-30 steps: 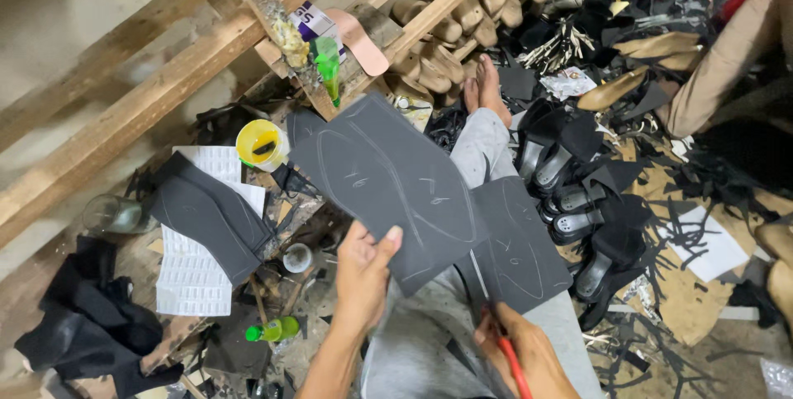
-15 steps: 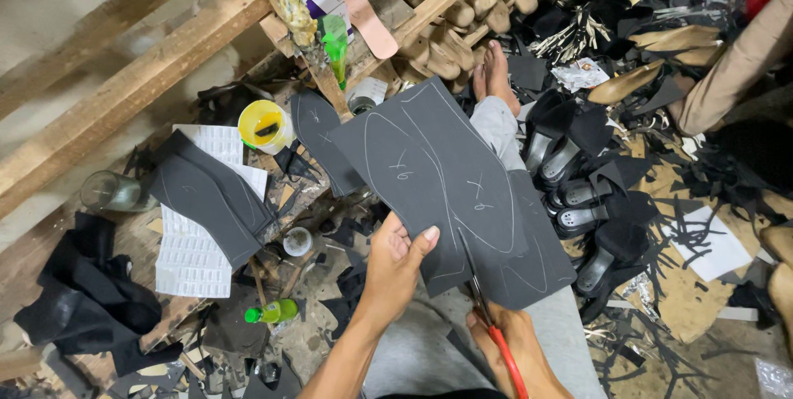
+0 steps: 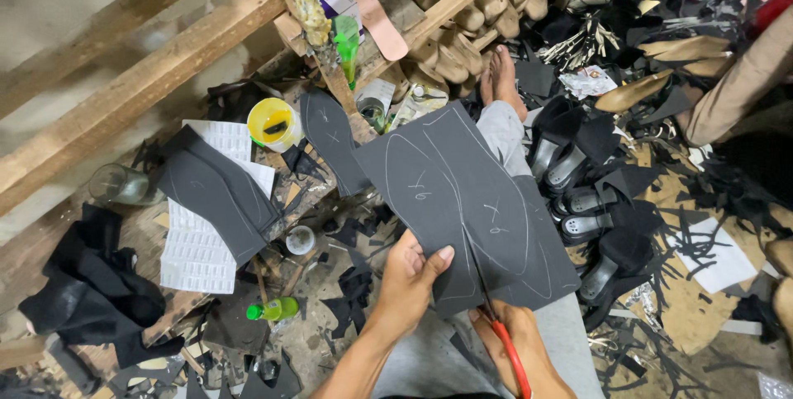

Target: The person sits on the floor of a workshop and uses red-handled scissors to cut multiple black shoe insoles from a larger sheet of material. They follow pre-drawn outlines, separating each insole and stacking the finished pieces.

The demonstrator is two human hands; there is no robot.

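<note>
A dark grey sheet (image 3: 462, 201) with chalk sole outlines drawn on it lies over my lap. My left hand (image 3: 410, 279) grips its near edge, thumb on top. My right hand (image 3: 505, 343) holds red-handled scissors (image 3: 498, 325), whose blades reach into the sheet from its near edge along a drawn line. My bare foot (image 3: 501, 78) shows beyond the sheet's far end.
A yellow glue tub (image 3: 273, 122), cut grey sole pieces (image 3: 216, 192) on white paper, and a small green bottle (image 3: 274, 309) lie to the left. Wooden beams (image 3: 124, 110) cross the top left. Black shoe heels (image 3: 578, 192) and scraps crowd the right.
The sheet has slid nearer and turned slightly in my lap. My left hand took a new grip on its near edge, and the scissors have moved further into the sheet.
</note>
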